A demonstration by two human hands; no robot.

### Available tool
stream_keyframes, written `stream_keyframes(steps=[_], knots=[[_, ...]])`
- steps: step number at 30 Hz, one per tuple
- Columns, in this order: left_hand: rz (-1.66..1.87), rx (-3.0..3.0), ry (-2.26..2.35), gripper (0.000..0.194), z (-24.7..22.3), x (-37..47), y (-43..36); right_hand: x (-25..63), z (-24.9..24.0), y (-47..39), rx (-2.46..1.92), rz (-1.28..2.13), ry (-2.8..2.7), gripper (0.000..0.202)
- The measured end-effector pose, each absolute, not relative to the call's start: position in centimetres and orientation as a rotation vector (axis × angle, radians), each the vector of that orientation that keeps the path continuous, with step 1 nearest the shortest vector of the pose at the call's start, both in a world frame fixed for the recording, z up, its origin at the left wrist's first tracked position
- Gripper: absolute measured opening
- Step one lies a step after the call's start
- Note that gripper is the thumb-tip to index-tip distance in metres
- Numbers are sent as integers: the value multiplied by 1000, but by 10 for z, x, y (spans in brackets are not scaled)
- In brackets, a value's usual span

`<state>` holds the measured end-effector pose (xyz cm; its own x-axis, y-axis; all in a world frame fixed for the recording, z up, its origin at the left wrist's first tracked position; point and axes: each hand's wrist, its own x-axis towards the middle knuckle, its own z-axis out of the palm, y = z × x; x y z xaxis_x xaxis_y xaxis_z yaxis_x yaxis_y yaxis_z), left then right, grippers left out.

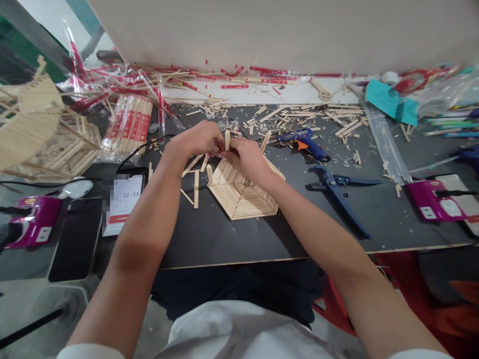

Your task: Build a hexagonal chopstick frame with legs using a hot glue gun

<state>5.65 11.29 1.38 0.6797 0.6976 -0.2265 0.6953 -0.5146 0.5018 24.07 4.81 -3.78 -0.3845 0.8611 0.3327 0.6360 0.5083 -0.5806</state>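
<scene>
A hexagonal platform of thin wooden sticks (254, 207) lies on the dark table in front of me. At its far left corner stands an upright wooden stick (227, 140), between my two hands. My right hand (247, 157) reaches over the platform, its fingers closed at the lower part of this stick. My left hand (204, 139) comes in from the left with fingers pinched together beside the stick; what lies between them is hidden. Another short upright (210, 175) rises from the left corner, and one more (266, 141) tilts at the far right.
A blue glue gun (305, 142) and a blue cutter (339, 197) lie to the right. Stick scraps (292, 117) litter the back. Bundled sticks (129, 122), a lit phone (125, 202) and a dark phone (77, 239) are on the left. A purple power block (436, 202) sits far right.
</scene>
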Motion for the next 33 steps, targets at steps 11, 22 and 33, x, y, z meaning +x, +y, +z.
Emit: stream_keyframes(steps=[11,22,33], knots=[[52,2294,1045,21,6,57,117,245,-46,54,-1175,483,-2137,20],[33,2288,1065,20,5,57,118,245,-44,54,-1157,496,-2135,18],[33,2297,1071,17,6,59,116,247,-45,53,-1126,517,-2111,15]])
